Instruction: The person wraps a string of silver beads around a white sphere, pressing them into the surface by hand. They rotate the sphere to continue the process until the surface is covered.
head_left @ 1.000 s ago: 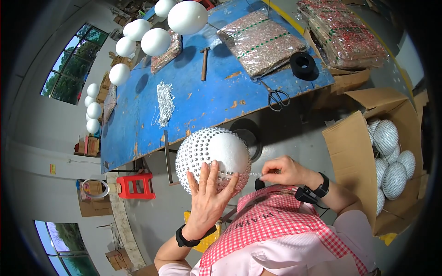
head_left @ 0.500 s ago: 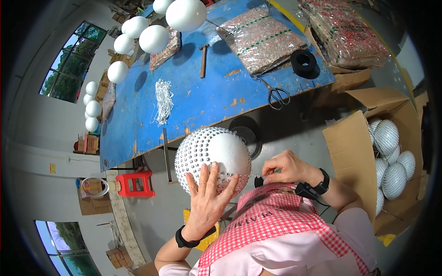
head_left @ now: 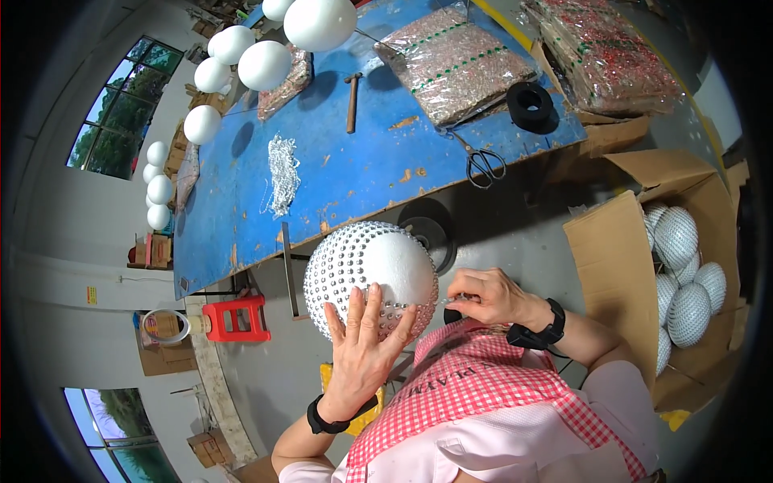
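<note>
My left hand (head_left: 364,354) lies with spread fingers on the near side of a large white foam ball (head_left: 398,270), holding it. Rows of silver bead chain (head_left: 334,262) cover much of the ball, while a smooth white patch shows on its upper right. To the right of the ball, my right hand (head_left: 491,296) is closed in a pinch. A short bit of thin silver strand shows between its fingertips and the ball. Just below those fingertips is a small black object I cannot make out.
A blue table (head_left: 346,169) carries a silver chain bundle (head_left: 282,173), a hammer (head_left: 352,105), scissors (head_left: 483,165), black tape (head_left: 530,105) and wrapped bead packs (head_left: 451,64). White balls (head_left: 266,66) stand along its left. A carton (head_left: 608,266) of covered balls is at right, a red stool (head_left: 236,318) at left.
My right hand has moved slightly left, toward the ball, and its pinched fingertips show more plainly. The left hand and the ball stay almost the same.
</note>
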`<state>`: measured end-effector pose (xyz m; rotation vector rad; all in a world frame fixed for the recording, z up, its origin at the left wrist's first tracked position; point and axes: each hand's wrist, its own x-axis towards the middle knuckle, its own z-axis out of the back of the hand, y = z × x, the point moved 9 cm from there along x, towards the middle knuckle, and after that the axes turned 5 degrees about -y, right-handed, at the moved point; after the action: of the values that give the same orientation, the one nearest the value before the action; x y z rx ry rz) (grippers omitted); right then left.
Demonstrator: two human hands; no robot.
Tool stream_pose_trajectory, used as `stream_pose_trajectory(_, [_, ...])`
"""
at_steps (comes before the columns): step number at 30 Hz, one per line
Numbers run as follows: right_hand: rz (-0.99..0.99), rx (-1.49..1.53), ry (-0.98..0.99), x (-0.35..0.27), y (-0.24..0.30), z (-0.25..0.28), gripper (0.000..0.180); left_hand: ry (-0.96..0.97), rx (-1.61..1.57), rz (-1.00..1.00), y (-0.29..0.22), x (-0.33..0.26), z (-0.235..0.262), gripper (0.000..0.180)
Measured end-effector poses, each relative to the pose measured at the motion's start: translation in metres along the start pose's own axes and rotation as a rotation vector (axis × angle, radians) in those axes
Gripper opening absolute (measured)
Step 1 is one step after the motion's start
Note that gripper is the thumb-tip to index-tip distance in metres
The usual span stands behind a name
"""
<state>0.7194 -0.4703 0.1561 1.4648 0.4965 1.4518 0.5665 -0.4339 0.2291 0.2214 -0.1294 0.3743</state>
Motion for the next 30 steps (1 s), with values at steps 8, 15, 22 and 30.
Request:
stream_pose_trajectory(8, [-0.129,0.013,0.038,0.000,-0.013,0.002,0.011,-0.011,-0.036,0.019,0.002,0.002,0.001,0.047])
stream_pose_trajectory(15, [-0.570,0.313,0.137,-0.006,-0.056,-0.012,0.021,0.030,-0.062,0.049,0.015,0.009,0.007,0.056])
stream_pose_trajectory(22, [-0.538,0.301,0.153,0.004,-0.055,-0.016,0.016,0.064,-0.193,0.068,0.025,0.019,0.010,0.056])
stream_pose_trajectory(30, [-0.580,0.379,0.179,0.008,-0.054,-0.023,0.019,0.081,-0.228,0.054,0.031,0.035,0.010,0.057])
